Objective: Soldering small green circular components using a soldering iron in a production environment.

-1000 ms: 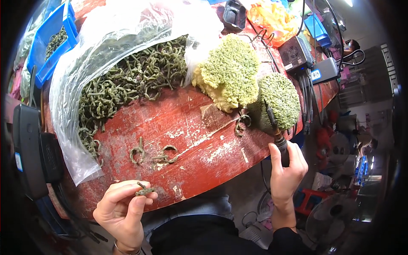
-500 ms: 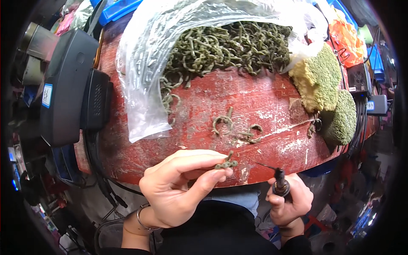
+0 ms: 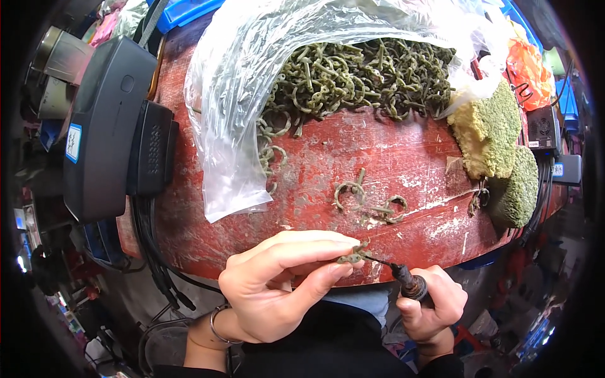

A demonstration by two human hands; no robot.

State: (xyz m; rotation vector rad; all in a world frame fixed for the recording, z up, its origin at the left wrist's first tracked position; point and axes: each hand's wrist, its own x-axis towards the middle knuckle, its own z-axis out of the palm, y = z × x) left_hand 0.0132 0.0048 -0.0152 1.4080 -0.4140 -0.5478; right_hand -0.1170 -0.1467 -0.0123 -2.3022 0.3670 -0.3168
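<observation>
Between thumb and fingers, my left hand (image 3: 277,286) pinches a small grey-green ring piece (image 3: 354,254) with a short stem and small round bumps. My right hand (image 3: 435,299) grips a dark tool (image 3: 409,281) with a ridged collar and a thin, needle-like tip. That tip points left and meets, or nearly meets, the right side of the piece; exact contact cannot be made out. Just beyond my hands lie two loose ring pieces, one with an upright stem (image 3: 350,194) and another (image 3: 392,209) to its right.
A heap of similar ring pieces (image 3: 353,79) lies at the back, partly under a clear plastic bag (image 3: 224,138). Two rough, greenish sponge-like blocks (image 3: 485,132) stand at the right. Black boxes (image 3: 107,129) with cables line the left edge of the worn red table (image 3: 309,167).
My left hand has shifted slightly right with the ring piece. The tool's tip has come up to it, closing the earlier gap. The whole view has shifted a little.
</observation>
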